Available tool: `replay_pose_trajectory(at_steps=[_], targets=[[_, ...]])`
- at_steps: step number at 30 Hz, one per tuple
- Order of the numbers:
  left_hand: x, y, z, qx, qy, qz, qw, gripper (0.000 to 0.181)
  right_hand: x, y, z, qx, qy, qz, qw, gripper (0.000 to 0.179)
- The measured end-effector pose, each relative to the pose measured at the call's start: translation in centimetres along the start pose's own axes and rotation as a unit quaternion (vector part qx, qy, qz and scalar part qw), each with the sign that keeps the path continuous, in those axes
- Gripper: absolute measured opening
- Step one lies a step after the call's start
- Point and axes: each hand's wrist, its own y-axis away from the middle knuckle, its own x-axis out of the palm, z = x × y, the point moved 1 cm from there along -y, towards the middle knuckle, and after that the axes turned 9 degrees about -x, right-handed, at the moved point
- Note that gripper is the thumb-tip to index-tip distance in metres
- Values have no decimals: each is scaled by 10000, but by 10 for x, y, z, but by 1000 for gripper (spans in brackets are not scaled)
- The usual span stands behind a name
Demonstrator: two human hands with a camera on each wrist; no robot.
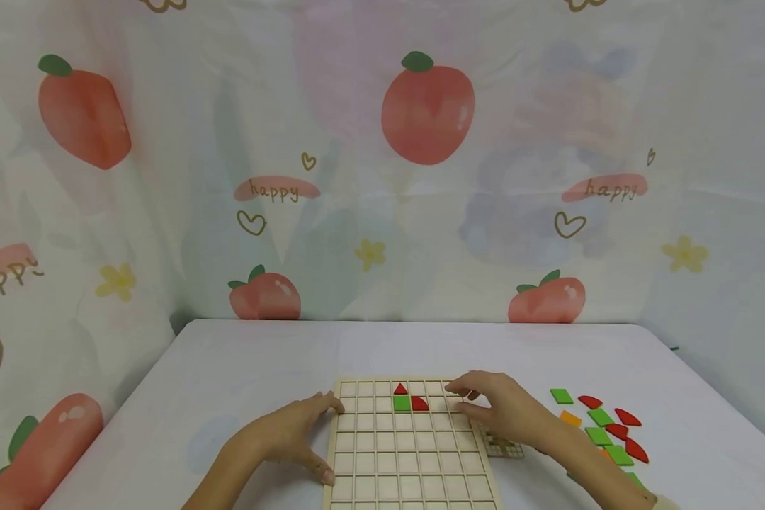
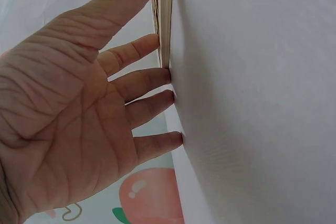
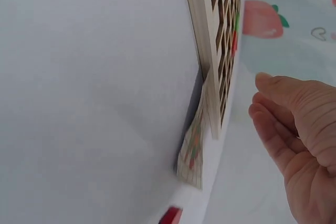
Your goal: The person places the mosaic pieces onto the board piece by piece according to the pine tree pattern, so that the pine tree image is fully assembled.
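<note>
A wooden grid board (image 1: 385,464) lies on the table in front of me. Near its top sit a red triangle (image 1: 400,389), a green square (image 1: 401,404) just below it and a red quarter-circle (image 1: 418,404) beside the square. My left hand (image 1: 283,431) rests at the board's left edge, thumb and fingers spread, fingertips against the side in the left wrist view. Over the board's upper right edge hovers my right hand (image 1: 513,409), fingers loosely bent. Its thumb (image 3: 268,80) and fingertips come close together with nothing showing between them.
A patterned card (image 1: 506,448) sticks out from under the board's right side. Farther right lie loose pieces: several green squares (image 1: 562,396), several red curved pieces (image 1: 627,417) and orange ones (image 1: 570,418), partly behind my right forearm. A printed curtain (image 1: 382,212) hangs behind the table.
</note>
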Motion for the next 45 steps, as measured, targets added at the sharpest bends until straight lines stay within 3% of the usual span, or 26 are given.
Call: replay_pose_trajectory(at_steps=[11,17,24,31,38,45], targets=[[2,1,-3,-53,-91,-25,9999,83,-27,42,-10,224,-6,237,9995,24],[2,1,-3,-154,-105,-46,9998,82,-36,67,-18,-49,-115,301,9995,25],[2,1,-3,-178,-84,-51,9998,82,-42,89,-23,168,-609,823,9946,40],[3,0,-1,-94,-107,-54,9999,82,-41,98,-27,103,-550,898,9944,37],[3,0,-3,-209,-85,-29,9997,82,-37,99,-27,-160,-247,690,9972,30],[3,0,-3,-302,-119,-20,9995,83,-36,98,-24,575,216,545,9966,28]])
